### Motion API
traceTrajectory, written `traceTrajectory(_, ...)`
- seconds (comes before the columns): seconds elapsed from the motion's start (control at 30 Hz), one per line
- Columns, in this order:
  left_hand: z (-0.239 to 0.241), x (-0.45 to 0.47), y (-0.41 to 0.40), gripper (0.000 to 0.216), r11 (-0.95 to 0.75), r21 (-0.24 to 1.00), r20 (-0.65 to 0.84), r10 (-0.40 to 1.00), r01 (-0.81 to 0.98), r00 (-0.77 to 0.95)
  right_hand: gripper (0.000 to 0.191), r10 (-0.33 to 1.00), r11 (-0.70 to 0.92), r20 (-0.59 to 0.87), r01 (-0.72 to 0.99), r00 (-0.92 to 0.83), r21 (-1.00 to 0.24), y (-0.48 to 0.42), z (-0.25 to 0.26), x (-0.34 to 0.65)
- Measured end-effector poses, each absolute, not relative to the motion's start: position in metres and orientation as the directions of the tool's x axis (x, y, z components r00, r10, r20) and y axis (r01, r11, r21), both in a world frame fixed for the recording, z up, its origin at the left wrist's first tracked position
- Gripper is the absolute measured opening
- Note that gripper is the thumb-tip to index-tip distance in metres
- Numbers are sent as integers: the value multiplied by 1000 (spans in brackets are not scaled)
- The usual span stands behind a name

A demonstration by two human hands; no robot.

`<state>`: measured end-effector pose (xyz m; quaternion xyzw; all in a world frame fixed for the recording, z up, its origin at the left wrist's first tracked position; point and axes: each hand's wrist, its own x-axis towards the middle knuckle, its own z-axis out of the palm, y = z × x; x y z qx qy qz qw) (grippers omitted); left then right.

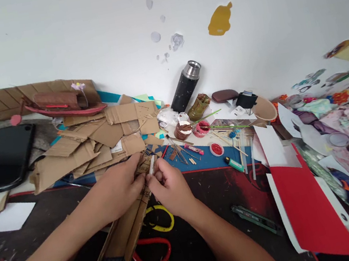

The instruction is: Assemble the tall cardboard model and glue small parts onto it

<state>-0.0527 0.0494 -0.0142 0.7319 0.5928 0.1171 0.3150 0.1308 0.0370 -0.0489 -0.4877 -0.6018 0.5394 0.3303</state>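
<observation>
My left hand (122,187) is closed round the upper part of a long folded cardboard strip (128,235), which slants down toward me and has dark printing on it. Close beside it, my right hand (172,188) pinches a small narrow white strip (152,165) against the cardboard's far end. Whether the white piece is stuck to the cardboard, I cannot tell. Beneath my hands lie a yellow loop handle (162,218) and a red loop handle (154,253), like those of scissors; their blades are hidden.
Cut cardboard pieces (68,151) are heaped at the left, below a cardboard boat model (64,104) and near a black phone (5,159). A black flask (184,89) and open paint jars (201,129) stand behind. To the right are a green utility knife (256,220) and red card (313,210).
</observation>
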Motion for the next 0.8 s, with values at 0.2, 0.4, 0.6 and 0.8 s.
traceTrajectory(0.2, -13, -53, 50, 18, -102, 605, -221, 931, 789, 290, 24, 943, -56, -129, 237, -306, -970, 37, -49, 131)
traceTrajectory(0.4, -16, -54, 50, 19, -96, 619, -222, 931, 780, 291, 25, 942, -62, -135, 236, -307, -970, 36, -51, 131)
traceTrajectory(0.6, -20, -55, 50, 16, -118, 613, -208, 930, 781, 304, 22, 935, -88, -162, 237, -314, -968, 36, -52, 131)
traceTrajectory(0.8, -17, -54, 50, 16, -127, 589, -227, 922, 798, 314, 20, 933, -101, -167, 213, -320, -972, 35, -53, 131)
